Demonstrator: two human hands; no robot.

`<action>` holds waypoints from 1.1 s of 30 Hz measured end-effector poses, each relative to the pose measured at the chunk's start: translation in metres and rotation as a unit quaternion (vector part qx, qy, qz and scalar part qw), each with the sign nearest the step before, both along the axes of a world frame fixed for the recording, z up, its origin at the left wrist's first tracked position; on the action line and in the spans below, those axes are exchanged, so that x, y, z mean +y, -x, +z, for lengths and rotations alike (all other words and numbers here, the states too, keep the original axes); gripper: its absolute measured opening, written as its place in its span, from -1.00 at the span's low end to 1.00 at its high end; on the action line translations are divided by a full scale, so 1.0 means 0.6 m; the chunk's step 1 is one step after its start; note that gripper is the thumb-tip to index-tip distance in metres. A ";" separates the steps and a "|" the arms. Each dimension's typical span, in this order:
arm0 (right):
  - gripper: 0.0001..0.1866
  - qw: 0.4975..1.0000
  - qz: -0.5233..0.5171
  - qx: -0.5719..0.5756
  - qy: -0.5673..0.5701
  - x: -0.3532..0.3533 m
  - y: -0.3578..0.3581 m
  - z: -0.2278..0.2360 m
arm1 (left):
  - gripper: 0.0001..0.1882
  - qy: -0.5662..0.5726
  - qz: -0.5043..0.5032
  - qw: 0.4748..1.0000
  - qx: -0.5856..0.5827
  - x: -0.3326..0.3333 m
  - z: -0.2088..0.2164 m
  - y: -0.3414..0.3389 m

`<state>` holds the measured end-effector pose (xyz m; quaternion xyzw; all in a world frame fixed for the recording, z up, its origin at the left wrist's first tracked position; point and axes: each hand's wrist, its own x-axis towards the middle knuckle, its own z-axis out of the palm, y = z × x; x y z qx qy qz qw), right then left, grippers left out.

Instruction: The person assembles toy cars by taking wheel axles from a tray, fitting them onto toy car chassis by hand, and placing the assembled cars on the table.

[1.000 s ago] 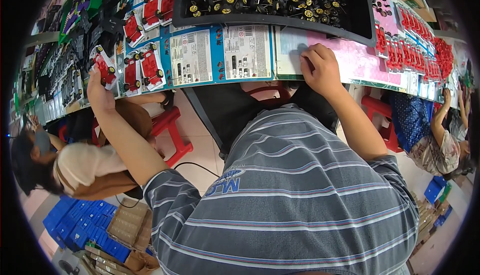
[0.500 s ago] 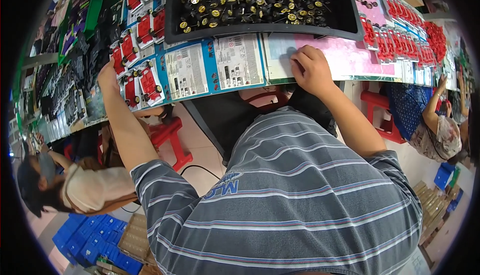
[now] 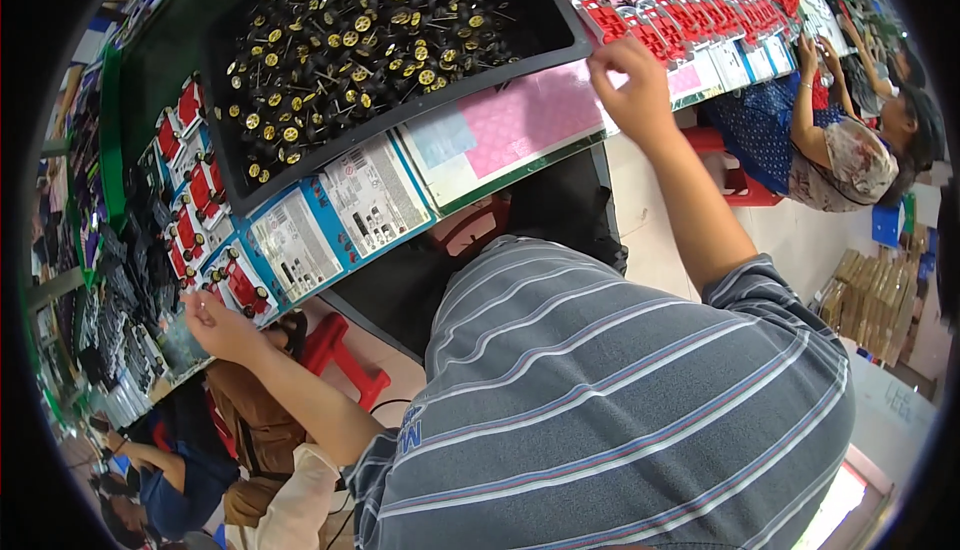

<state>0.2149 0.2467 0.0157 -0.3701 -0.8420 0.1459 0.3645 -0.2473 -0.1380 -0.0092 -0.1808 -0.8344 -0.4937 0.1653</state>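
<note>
"Checking the left hand (image 3: 222,332) first. Where is it sitting?"

"Near edge of the table (image 3: 530,171), left end. The nearest red-and-white toy car (image 3: 240,283) is lying just beside it, farther in and to the right of the fingertips."

"Long axis?"

"Running roughly away from the person, far end leaning left in this view. Left hand is clearly being the nearer one; the right hand (image 3: 632,88) is resting well apart."

"Left fingers?"

"Bending loosely, thumb close to the forefinger. No car is showing in them. Whether they are pinching anything small, cannot tell."

"And the right?"

"Curling, thumb and forefinger forming a ring with a gap. It is sitting by the near right corner of the black tray (image 3: 430,107), next to the row of red cars (image 3: 665,30). Touching the tray or gripping something? View isn't showing it, cannot tell."

"Tray contents?"

"Yellow-hubbed wheels (image 3: 360,40), heaping up, lying between the two car groups."
</note>
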 end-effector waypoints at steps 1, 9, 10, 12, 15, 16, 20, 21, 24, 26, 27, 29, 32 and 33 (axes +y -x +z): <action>-0.83 0.997 -0.054 -0.024 0.047 0.011 -0.008 0.008 | -0.75 -0.061 -0.021 0.998 -0.028 0.024 0.001 -0.038; -0.73 0.975 -0.049 -0.195 -0.091 0.066 -0.071 -0.022 | -0.86 -0.033 -0.169 0.978 -0.118 0.134 0.022 -0.258; -0.75 0.982 -0.057 -0.168 -0.073 0.058 -0.065 -0.017 | -0.87 -0.038 -0.208 0.965 -0.155 0.153 0.018 -0.289; -0.83 0.996 -0.069 -0.056 -0.027 0.031 -0.063 -0.004 | -0.90 -0.132 -0.344 0.896 -0.250 0.204 0.004 -0.343; -0.78 0.994 -0.107 -0.017 0.014 -0.035 -0.066 0.027 | -0.88 -0.154 -0.493 0.750 -0.413 0.273 0.027 -0.423; -0.76 0.996 -0.090 -0.010 -0.012 -0.059 -0.069 0.032 | -0.79 -0.113 -0.552 0.697 -0.444 0.293 0.028 -0.439; -0.64 0.995 0.067 0.018 -0.066 -0.151 -0.072 0.068 | -0.32 -0.110 -0.640 0.466 -0.601 0.343 0.036 -0.478; -0.66 0.986 0.160 0.030 -0.044 -0.160 -0.073 0.074 | -0.28 -0.154 -0.634 0.426 -0.626 0.347 0.035 -0.486; -0.60 0.963 0.253 0.094 0.021 -0.133 -0.076 0.082 | -0.37 -0.222 -0.561 0.477 -0.639 0.348 0.044 -0.502; -0.66 0.989 0.116 0.075 0.056 -0.063 -0.063 0.095 | -0.57 -0.226 -0.572 0.486 -0.621 0.340 0.021 -0.483; -0.66 0.998 0.044 -0.007 0.033 -0.015 -0.057 0.089 | -0.58 -0.223 -0.570 0.498 -0.614 0.336 0.017 -0.474; -0.62 0.991 -0.080 -0.101 -0.047 0.096 -0.056 0.037 | -0.59 -0.226 -0.566 0.510 -0.607 0.331 0.019 -0.466; -0.46 0.950 -0.178 -0.255 -0.039 0.199 -0.045 -0.005 | -0.58 -0.222 -0.560 0.531 -0.596 0.317 0.028 -0.461; -0.46 0.938 -0.190 -0.285 -0.061 0.223 -0.045 -0.025 | -0.57 -0.217 -0.554 0.541 -0.595 0.306 0.026 -0.459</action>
